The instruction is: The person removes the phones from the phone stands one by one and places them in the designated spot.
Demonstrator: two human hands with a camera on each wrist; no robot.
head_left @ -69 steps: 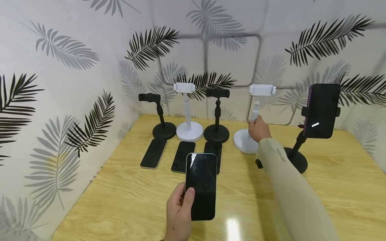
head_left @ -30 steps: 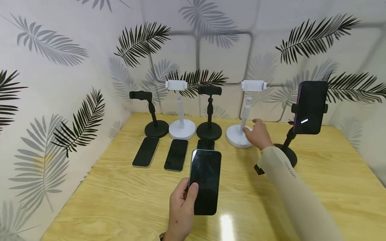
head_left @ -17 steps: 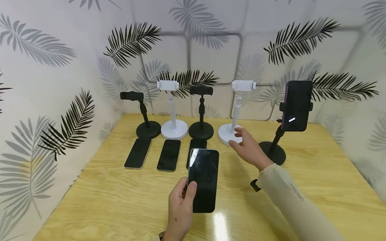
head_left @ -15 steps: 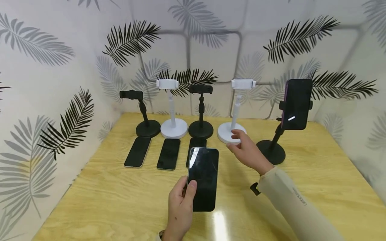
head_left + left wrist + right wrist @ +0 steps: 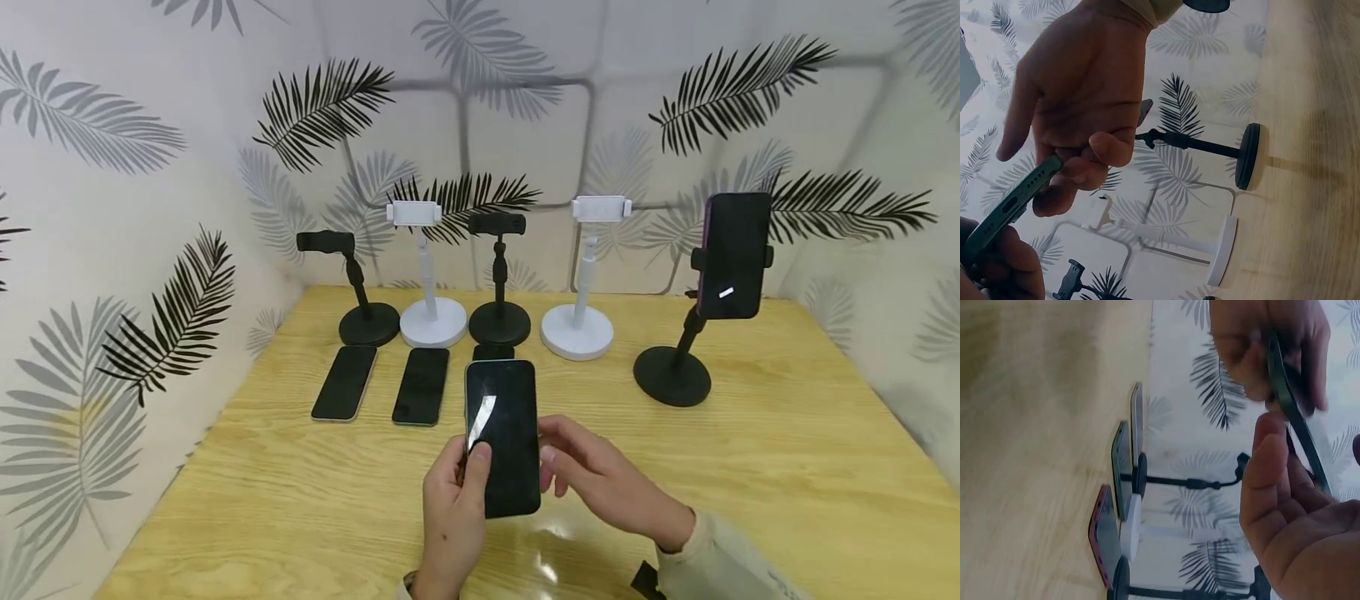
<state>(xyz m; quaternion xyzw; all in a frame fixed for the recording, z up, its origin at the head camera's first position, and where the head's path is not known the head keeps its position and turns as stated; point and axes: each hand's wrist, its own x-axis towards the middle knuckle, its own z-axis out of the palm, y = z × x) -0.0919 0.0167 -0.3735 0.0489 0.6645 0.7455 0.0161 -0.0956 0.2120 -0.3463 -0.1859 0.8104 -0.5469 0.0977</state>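
My left hand [image 5: 453, 517] grips a smartphone [image 5: 512, 475] upright over the table, thumb lying on its dark screen. My right hand [image 5: 607, 483] is at the phone's right edge, fingers half bent and some of them hidden behind it. The left wrist view has the right hand's fingers [image 5: 1088, 169] right at the phone's green corner, with its thumb held apart. From the right wrist, the phone's thin edge [image 5: 1291, 412] runs between the left hand above and the right hand [image 5: 1310, 531] below.
Along the back stand black and white phone stands, including a white one [image 5: 577, 337] and a black one [image 5: 671, 379] holding a phone [image 5: 738, 258]. Phones [image 5: 345, 383] lie on the wooden table [image 5: 300, 500] before them, one [image 5: 493, 353] mostly hidden by the held phone.
My right hand has let go of the white stand's pole and come back toward me to the held phone. The left hand keeps its grip, and the view has shifted right.
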